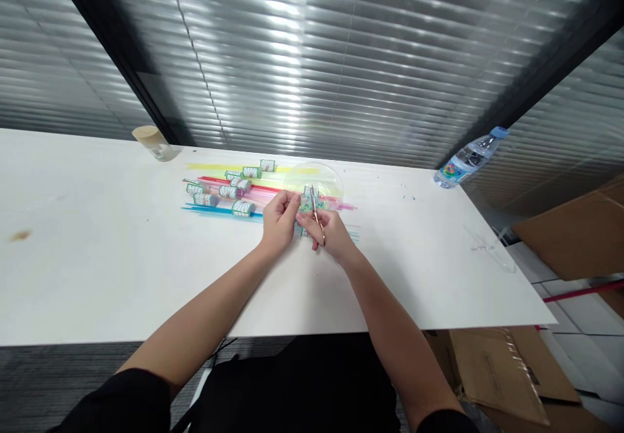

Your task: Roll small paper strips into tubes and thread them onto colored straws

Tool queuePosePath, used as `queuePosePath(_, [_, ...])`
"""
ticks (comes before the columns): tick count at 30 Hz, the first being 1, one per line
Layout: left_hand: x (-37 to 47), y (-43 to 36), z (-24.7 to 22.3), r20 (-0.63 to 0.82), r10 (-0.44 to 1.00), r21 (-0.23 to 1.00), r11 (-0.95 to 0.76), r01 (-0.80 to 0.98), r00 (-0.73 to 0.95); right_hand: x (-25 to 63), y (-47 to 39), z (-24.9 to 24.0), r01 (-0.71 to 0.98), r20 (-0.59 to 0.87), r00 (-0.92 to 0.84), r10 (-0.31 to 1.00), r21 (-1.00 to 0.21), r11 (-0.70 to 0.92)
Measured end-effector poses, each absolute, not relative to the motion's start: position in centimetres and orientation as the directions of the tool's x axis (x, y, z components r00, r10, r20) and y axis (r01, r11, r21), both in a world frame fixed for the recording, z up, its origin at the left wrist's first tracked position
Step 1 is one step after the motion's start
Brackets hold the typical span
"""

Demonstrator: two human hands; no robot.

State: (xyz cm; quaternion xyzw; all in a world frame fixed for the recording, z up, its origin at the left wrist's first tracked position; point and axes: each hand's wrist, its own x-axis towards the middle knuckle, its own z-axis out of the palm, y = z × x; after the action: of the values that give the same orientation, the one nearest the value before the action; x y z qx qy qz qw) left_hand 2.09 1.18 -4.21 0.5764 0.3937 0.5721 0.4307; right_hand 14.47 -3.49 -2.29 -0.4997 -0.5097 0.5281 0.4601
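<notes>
My left hand [279, 220] is closed, thumb and fingers pinched together above the front of the straws; what it holds, if anything, is too small to make out. Just beside it, my right hand [331, 230] is closed around scissors [314, 200], whose blades point away from me. A clear round dish [335, 176] with small green and blue bits lies beyond my hands. Yellow straws [209, 167], red straws [209, 179] and blue straws [197, 209] spread to the left, with several labelled rolls, one a green-and-white roll [243, 209], lying on them.
The white table [195, 290] runs along window blinds [292, 62]. A jar with a tan lid [155, 144] tilts at the back left. A water bottle [468, 160] lies at the back right, near clear plastic [492, 248]. Cardboard boxes [502, 368] stand beyond the right edge.
</notes>
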Motion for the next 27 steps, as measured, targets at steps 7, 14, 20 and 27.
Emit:
queuePosePath(7, [2.10,1.25,-4.22,0.312,0.949,0.949,-0.311,-0.046,0.038,14.53,-3.54,-2.23,0.060,-0.069,-0.079,0.994,-0.996,-0.064])
queuePosePath(14, [2.14,1.22,-3.77,0.328,0.945,0.945,-0.328,0.004,0.007,14.32,-3.61,-2.09,0.070,-0.088,-0.057,0.994,-0.994,-0.084])
queuePosePath(20, [2.20,1.08,-3.68,0.327,0.945,0.945,-0.327,-0.003,0.007,14.28,-3.61,-2.24,0.045,-0.083,-0.044,0.996,-0.996,-0.081])
queuePosePath(27, [2.24,0.93,-3.68,0.328,0.945,0.944,-0.328,0.014,0.015,14.21,-3.75,-2.25,0.025,-0.065,-0.077,0.995,-0.998,-0.064])
